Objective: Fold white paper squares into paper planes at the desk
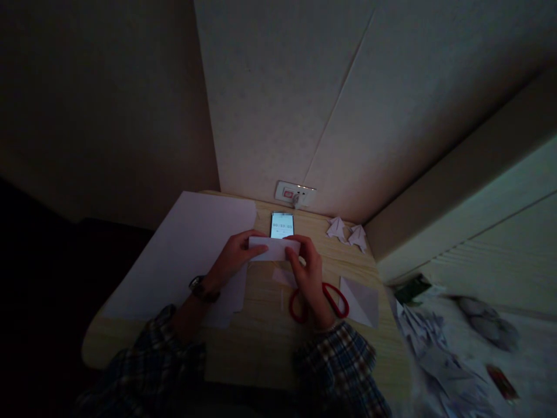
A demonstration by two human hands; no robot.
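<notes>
A folded strip of white paper [275, 249] is stretched level between both hands, above the wooden table. My left hand [235, 253] pinches its left end, thumb in front and fingers behind. At the right end, my right hand [307, 266] grips it the same way. Just beyond the strip stands a lit phone [282, 224] showing a timer, its lower part covered by the paper. Red-handled scissors [342, 306] lie beneath my right wrist, which hides their middle. Another small piece of paper [284, 277] rests on the table under the strip.
Large white sheets [174, 255] cover the table's left side. A creased paper [360, 302] lies to the right, with two folded paper shapes [347, 232] farther back. Behind is a wall socket [296, 194] with a plug. Crumpled papers [435, 348] pile up beyond the table's right edge.
</notes>
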